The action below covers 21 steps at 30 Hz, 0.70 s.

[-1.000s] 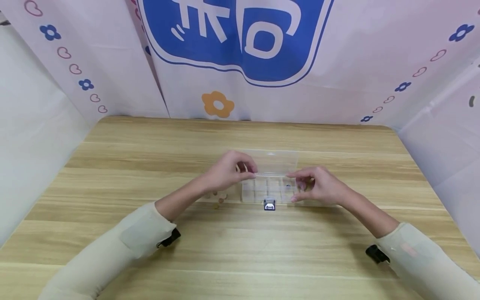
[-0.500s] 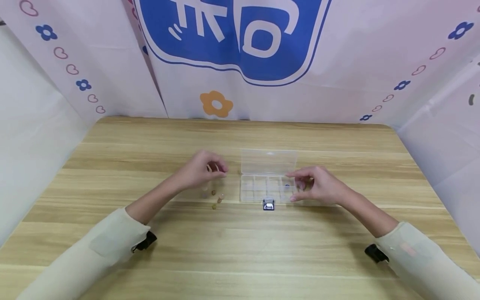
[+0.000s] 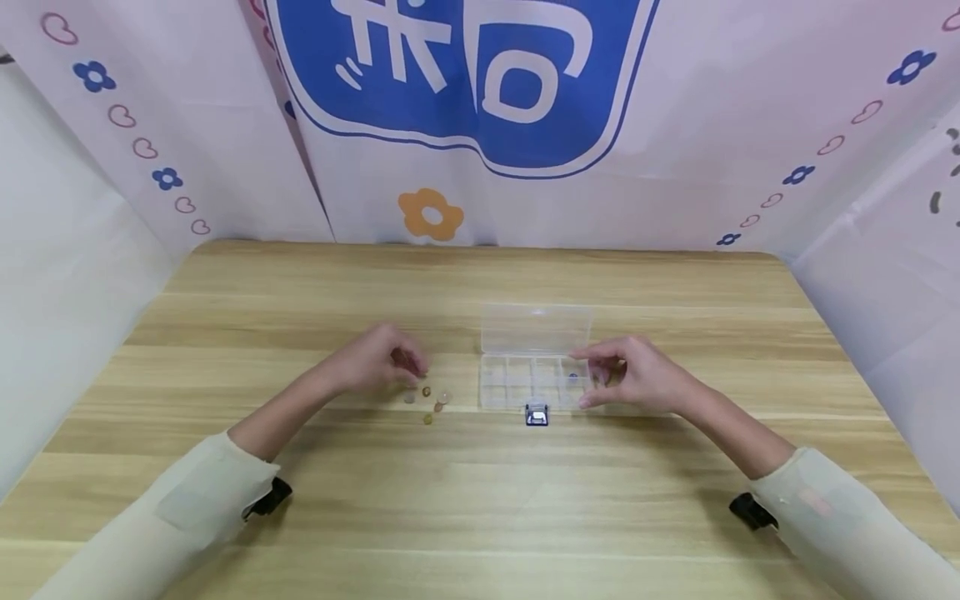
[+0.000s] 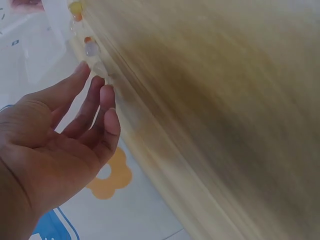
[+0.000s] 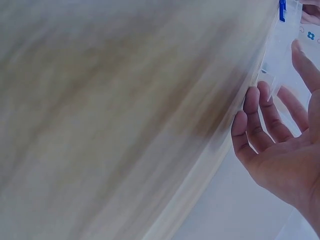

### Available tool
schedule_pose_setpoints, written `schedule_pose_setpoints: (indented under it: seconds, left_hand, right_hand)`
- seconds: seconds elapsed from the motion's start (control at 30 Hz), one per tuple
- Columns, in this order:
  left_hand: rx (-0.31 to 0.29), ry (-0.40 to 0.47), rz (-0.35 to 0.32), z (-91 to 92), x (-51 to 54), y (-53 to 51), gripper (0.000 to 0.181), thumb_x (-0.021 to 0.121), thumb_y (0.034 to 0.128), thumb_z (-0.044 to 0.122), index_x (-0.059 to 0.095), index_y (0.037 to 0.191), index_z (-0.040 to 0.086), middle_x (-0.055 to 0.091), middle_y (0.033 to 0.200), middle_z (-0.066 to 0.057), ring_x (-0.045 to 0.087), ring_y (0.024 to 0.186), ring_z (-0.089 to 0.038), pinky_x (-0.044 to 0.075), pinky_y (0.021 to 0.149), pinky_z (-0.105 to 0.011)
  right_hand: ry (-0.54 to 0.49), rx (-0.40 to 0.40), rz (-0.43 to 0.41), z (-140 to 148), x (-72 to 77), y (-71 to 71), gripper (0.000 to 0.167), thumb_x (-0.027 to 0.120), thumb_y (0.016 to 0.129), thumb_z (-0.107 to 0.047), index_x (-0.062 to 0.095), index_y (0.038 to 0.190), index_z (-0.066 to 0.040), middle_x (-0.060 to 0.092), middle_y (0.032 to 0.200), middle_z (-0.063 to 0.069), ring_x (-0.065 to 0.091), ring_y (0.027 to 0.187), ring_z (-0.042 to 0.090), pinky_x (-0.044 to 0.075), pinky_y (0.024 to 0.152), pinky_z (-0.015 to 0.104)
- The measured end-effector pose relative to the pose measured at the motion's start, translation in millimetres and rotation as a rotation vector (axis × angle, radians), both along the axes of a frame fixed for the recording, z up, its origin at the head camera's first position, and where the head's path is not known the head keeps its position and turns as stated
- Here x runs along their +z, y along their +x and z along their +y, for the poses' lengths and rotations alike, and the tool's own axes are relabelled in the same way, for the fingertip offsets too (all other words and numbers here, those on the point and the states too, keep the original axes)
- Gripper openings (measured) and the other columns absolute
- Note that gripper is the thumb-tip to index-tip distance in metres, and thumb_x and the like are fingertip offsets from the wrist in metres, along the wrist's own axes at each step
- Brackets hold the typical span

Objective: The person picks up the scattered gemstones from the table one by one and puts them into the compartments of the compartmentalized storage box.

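Note:
A clear plastic compartment box (image 3: 521,382) lies on the table with its transparent lid (image 3: 536,328) tipped back. My right hand (image 3: 643,375) holds the box's right end, thumb at the front and fingertips at the back corner. In a right-hand compartment sits a small blue bead (image 3: 573,377). Left of the box, my left hand (image 3: 375,360) reaches down beside several loose beads, among them a yellow bead (image 3: 427,418) and an amber bead (image 3: 426,391). The left wrist view has its fingertips close to a clear bead (image 4: 100,69), thumb and fingers apart.
A blue clasp (image 3: 537,414) juts from the box's front edge. The wooden table (image 3: 480,500) stretches around it, with a printed cloth backdrop (image 3: 360,192) along the far edge.
My left hand has moved left from above the box and down to the loose beads. The right hand stays at the box's right end.

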<state>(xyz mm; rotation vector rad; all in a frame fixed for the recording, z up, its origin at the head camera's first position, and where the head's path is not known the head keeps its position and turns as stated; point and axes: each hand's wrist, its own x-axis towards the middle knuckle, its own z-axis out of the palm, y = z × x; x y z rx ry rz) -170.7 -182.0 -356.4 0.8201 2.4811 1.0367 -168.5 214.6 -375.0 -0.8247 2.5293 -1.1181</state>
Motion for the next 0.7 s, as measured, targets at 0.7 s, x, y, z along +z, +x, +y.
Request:
schedule_pose_setpoints:
  seconds: [0.7]
  left_hand:
    - [-0.017,-0.149,-0.015,-0.1,2.3,-0.7,0.013,0.08,0.0835,-0.007,0.073,0.078,0.003,0.068,0.076,-0.004,0.056,0.068,-0.013,0.049,0.063,-0.023]
  right_hand:
    - [0.002,-0.001,0.009,1.0,-1.5,0.3,0.062,0.094,0.076,-0.015,0.069,0.129,0.005,0.065,0.084,0.004,0.057,0.076,0.02,0.052,0.065,0.026]
